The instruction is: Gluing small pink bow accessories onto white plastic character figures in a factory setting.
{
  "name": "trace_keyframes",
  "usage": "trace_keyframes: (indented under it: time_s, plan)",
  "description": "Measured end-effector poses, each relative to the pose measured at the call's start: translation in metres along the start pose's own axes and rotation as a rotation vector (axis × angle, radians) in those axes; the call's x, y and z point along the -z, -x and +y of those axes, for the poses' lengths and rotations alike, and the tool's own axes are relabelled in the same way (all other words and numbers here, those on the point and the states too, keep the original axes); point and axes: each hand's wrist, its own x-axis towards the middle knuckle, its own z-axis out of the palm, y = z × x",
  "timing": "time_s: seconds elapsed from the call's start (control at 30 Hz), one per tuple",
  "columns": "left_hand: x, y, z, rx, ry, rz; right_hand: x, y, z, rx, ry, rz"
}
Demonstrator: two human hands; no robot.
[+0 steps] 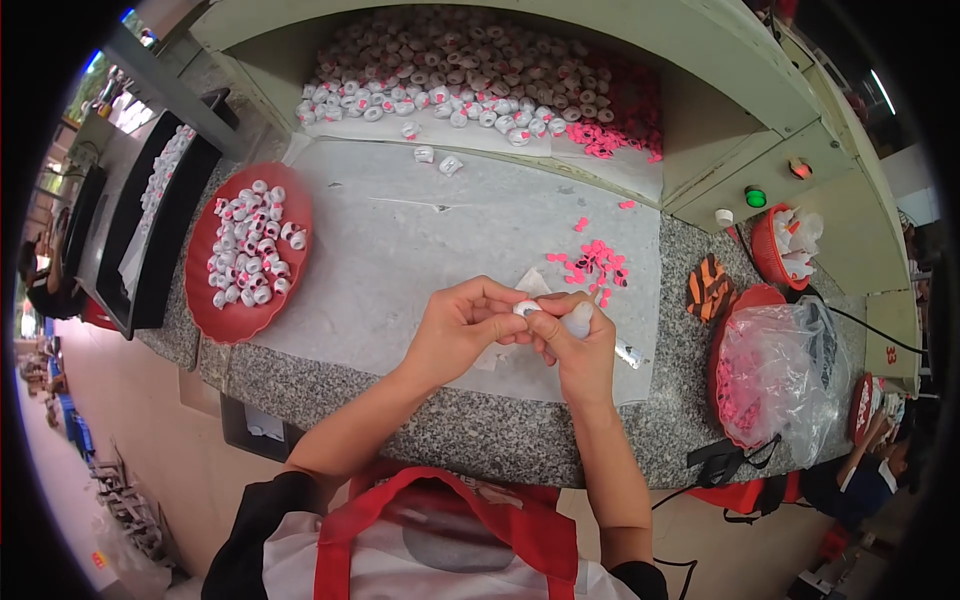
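My left hand (pixel 462 328) pinches a small white rounded piece (pixel 524 308) with a dark spot on it, above the near part of a pale sheet (pixel 400 250). My right hand (pixel 578 350) meets it there, thumb against the piece. Tucked in that hand's curled fingers is a small translucent white bottle (pixel 579 319) with a narrow tip. Just beyond my right hand lies a loose scatter of pink pieces (pixel 598 262), some with dark marks. A small pale paper (pixel 533 283) lies partly hidden under my hands, and a metal strip (pixel 628 354) shows beside my right wrist.
At left, a red scalloped tray (pixel 205 300) holds many white-and-pink pieces. A shelf compartment (pixel 720 150) at the back holds heaped white pieces (pixel 450 75) and pink ones (pixel 605 138). On the right are a plastic-covered red tray (pixel 716 375), a red basket (pixel 765 250) and an orange-black striped item (pixel 708 288).
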Motion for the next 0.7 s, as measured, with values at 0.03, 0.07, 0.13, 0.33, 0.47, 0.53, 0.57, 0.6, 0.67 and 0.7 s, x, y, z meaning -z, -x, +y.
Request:
trace_keyframes:
  time_s: [0.03, 0.07, 0.13, 0.33, 0.47, 0.53, 0.57, 0.6, 0.67, 0.7]
  plan:
    - [0.001, 0.001, 0.003, -0.012, -0.006, 0.007, -0.002, 0.001, 0.0, -0.004, 0.018, 0.051]
    - [0.002, 0.003, 0.007, -0.015, -0.055, 0.028, -0.006, 0.004, -0.003, 0.0, 0.028, 0.086]
    - [0.008, 0.006, 0.019, -0.14, -0.22, 0.177, -0.01, 0.007, -0.006, 0.045, 0.035, 0.092]
    - [0.131, 0.018, 0.078, -0.415, -0.973, 0.889, 0.001, 0.005, -0.013, 0.069, 0.106, 0.15]
    - [0.093, -0.049, 0.071, -0.501, -1.376, 0.72, -0.007, 0.006, -0.01, 0.12, 0.176, 0.071]
    - [0.077, -0.102, 0.043, -0.516, -1.481, 0.538, -0.001, 0.003, -0.004, 0.157, 0.198, 0.095]
    - [0.072, -0.119, 0.032, -0.455, -1.542, 0.483, 0.005, 0.001, -0.004, 0.193, 0.212, 0.138]
    - [0.075, -0.125, 0.023, -0.465, -1.535, 0.504, 0.01, 0.0, -0.006, 0.206, 0.221, 0.123]
    - [0.079, -0.139, 0.019, -0.328, -1.475, 0.363, 0.014, 0.0, -0.008, 0.199, 0.188, 0.192]
    - [0.078, -0.153, 0.028, -0.358, -1.472, 0.369, 0.016, -0.001, -0.01, 0.226, 0.19, 0.193]
